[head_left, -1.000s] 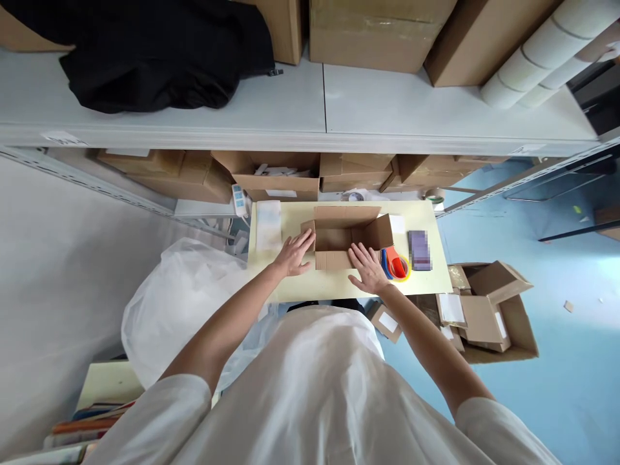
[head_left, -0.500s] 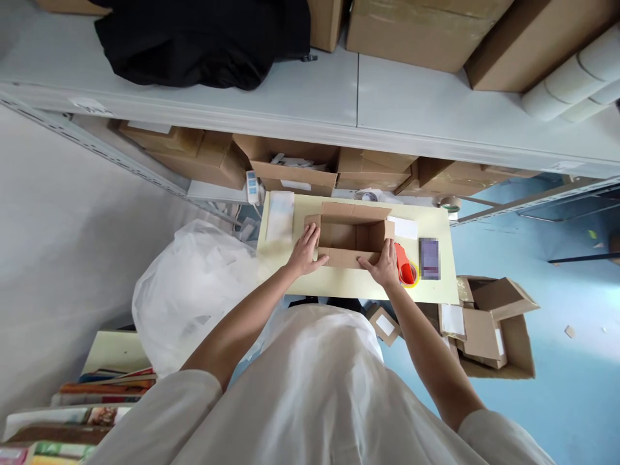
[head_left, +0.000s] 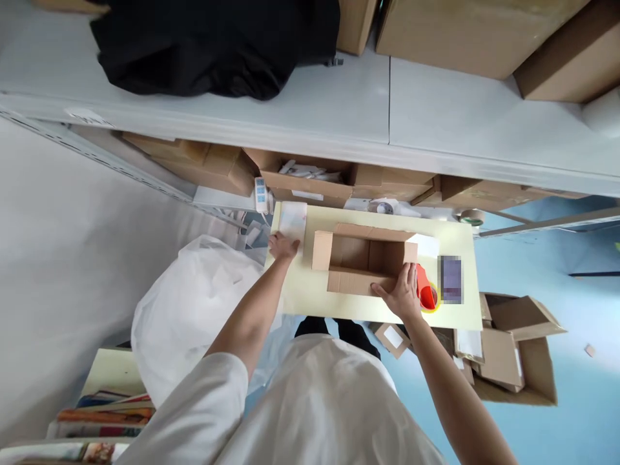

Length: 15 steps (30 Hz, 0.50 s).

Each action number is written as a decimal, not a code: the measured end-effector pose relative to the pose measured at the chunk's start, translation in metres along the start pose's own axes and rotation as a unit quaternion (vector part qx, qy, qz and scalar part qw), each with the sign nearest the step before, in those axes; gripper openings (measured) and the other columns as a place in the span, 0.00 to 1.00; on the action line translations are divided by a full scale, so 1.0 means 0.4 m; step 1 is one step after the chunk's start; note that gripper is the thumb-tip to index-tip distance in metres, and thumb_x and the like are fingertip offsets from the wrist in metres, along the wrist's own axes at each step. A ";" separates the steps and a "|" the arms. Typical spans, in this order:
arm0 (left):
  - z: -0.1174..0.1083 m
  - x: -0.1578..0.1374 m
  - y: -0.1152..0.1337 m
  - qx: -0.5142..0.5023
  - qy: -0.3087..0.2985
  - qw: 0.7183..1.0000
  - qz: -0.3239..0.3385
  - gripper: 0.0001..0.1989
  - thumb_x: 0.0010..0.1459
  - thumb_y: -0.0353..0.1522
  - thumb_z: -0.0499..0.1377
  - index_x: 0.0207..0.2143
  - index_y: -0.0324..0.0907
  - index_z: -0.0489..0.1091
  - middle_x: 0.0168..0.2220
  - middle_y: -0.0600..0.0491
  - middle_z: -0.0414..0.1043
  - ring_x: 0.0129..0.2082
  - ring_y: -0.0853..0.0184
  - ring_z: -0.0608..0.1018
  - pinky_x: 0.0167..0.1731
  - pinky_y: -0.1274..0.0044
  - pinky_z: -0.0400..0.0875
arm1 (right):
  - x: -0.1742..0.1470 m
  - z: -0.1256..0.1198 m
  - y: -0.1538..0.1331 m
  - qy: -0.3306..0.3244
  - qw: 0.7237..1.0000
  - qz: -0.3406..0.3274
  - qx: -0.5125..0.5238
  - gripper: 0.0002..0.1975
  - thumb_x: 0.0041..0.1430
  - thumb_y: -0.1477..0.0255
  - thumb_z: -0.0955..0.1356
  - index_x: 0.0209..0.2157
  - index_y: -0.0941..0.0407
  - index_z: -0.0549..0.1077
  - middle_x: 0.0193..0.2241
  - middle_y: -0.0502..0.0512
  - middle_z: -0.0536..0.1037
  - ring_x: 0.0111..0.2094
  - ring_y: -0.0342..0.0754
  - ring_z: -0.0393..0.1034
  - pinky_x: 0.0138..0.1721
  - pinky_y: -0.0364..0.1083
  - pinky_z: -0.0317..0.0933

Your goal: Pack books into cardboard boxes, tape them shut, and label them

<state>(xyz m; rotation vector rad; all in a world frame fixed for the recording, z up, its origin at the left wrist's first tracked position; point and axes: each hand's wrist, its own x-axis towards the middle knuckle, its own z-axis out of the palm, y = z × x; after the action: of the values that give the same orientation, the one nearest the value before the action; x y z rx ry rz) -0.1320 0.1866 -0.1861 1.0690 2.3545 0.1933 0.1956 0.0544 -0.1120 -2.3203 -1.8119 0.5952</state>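
An open cardboard box stands on the pale yellow table, its flaps folded outward and its visible inside bare. My right hand grips the box's near right corner, thumb on the front flap and fingers along the right flap. To the left, my left hand is at the near edge of a flat whitish packet, thumb apart from the fingers; no grip on the packet shows. A red tape dispenser with a yellow-rimmed roll lies just right of my right hand.
A pixelated purple rectangle and white paper lie on the table's right side. Behind stands a shelf with cartons. A large white plastic bag is at left; a carton of flattened boxes sits on the floor at right.
My left hand has let go of the box's left side and moved left to the packet. My right hand stays on the box. The whole view has shifted slightly.
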 end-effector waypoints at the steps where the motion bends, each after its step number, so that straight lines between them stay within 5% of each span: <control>1: 0.004 0.010 0.004 -0.002 -0.003 1.000 -0.011 0.38 0.41 0.39 0.68 0.53 0.32 0.59 0.56 0.31 0.59 0.58 0.44 0.62 0.50 0.59 0.64 | -0.001 -0.002 0.000 -0.003 1.000 0.000 -0.002 0.57 0.49 0.46 0.64 0.65 0.67 0.32 0.66 0.73 0.34 0.66 0.64 0.28 0.62 0.62 0.39; 4: 0.013 0.036 0.002 -0.061 -0.036 0.997 0.001 0.35 0.37 0.35 0.70 0.48 0.33 0.63 0.51 0.33 0.66 0.53 0.46 0.69 0.49 0.63 0.66 | 0.004 -0.003 0.004 -0.012 1.000 -0.003 -0.002 0.57 0.49 0.45 0.64 0.65 0.67 0.32 0.66 0.74 0.34 0.66 0.64 0.27 0.62 0.63 0.39; 8: -0.009 0.032 -0.028 -0.116 -0.028 0.990 0.070 0.14 0.53 0.30 0.58 0.43 0.36 0.66 0.43 0.41 0.72 0.46 0.57 0.75 0.47 0.69 0.68 | 0.020 0.004 0.012 -0.013 1.000 -0.011 0.009 0.59 0.48 0.44 0.64 0.64 0.67 0.32 0.66 0.74 0.34 0.66 0.64 0.27 0.62 0.63 0.38; 11: -0.094 -0.004 -0.049 -0.153 0.037 0.975 0.154 0.12 0.56 0.30 0.53 0.44 0.39 0.65 0.41 0.45 0.73 0.43 0.61 0.75 0.46 0.71 0.68 | 0.023 0.009 0.009 -0.005 1.000 -0.011 0.020 0.59 0.48 0.44 0.64 0.64 0.67 0.32 0.66 0.74 0.35 0.66 0.64 0.27 0.61 0.63 0.39; 15: -0.277 -0.089 -0.009 -0.169 0.102 0.921 0.336 0.13 0.56 0.37 0.55 0.41 0.39 0.67 0.36 0.50 0.73 0.38 0.63 0.75 0.40 0.74 0.69 | 0.019 0.010 0.000 0.001 0.999 -0.004 0.036 0.57 0.49 0.45 0.64 0.64 0.67 0.34 0.66 0.74 0.36 0.66 0.64 0.29 0.61 0.62 0.40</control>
<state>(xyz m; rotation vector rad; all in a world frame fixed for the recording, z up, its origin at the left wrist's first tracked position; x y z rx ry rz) -0.1740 0.1680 -0.0792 1.6907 1.9173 0.9631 0.1956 0.0612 -0.1173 -2.2663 -1.7681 0.6462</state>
